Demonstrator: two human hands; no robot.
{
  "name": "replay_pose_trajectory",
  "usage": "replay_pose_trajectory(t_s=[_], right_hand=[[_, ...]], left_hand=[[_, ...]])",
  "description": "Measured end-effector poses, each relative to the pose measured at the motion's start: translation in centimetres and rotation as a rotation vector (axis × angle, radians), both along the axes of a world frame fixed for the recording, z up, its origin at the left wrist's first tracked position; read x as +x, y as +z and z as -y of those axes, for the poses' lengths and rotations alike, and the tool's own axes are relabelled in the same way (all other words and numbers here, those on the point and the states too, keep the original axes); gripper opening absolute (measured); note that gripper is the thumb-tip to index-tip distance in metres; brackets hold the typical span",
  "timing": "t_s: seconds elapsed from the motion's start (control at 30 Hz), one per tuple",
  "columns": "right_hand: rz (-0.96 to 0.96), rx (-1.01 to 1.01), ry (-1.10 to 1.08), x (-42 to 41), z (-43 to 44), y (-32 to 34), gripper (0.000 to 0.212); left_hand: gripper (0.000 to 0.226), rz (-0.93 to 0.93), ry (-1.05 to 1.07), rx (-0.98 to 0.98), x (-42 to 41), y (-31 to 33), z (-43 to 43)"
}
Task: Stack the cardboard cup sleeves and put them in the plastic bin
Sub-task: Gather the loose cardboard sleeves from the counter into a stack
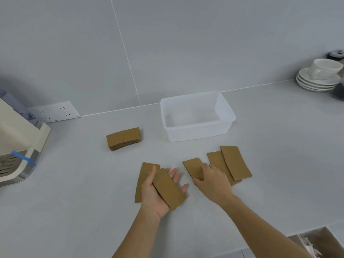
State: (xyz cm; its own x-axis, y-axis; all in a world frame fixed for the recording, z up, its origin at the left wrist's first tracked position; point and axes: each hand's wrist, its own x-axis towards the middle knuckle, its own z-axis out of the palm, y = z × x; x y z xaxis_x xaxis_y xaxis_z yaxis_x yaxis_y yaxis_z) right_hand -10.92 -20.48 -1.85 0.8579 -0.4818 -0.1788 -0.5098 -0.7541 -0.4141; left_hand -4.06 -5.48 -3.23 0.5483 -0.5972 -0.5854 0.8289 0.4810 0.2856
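Observation:
My left hand lies palm up and holds a flat brown cup sleeve across its fingers. Under that hand another sleeve lies on the counter. My right hand presses its fingers down on a third sleeve. Just to the right, two more sleeves overlap each other on the counter. A neat stack of sleeves sits further back on the left. The clear plastic bin stands behind the loose sleeves with nothing visible inside.
A cream-coloured machine fills the left edge, with a wall socket behind it. A white cup on stacked saucers sits at the back right. An open box shows at the lower right corner.

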Motion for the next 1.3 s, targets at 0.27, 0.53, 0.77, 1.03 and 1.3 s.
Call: replay_pose_trajectory(t_s=[0.27, 0.53, 0.77, 1.03, 1.3], right_hand=[[0.082, 0.318, -0.021, 0.5, -1.1, 3.7, 0.039], [0.099, 0.341, 0.021, -0.5, -2.8, 2.3, 0.060], [0.136, 0.311, 0.092, -1.4, -3.0, 1.3, 0.047], [0.045, 0.388, 0.189, -1.7, -0.4, 2.3, 0.056], [-0.049, 0.327, 0.079, -0.6, 6.3, 4.3, 0.036]], left_hand=[[0.059, 0.031, -0.117, -0.022, -0.6, 0.7, 2.1], [0.059, 0.035, -0.199, 0.013, -1.2, 0.6, 3.5], [0.062, 0.046, -0.183, 0.054, -1.5, 0.3, 4.3], [0.055, 0.034, -0.191, 0.083, -1.9, 0.2, 5.4], [0.051, -0.013, -0.130, 0.009, -1.8, 0.5, 6.7]])
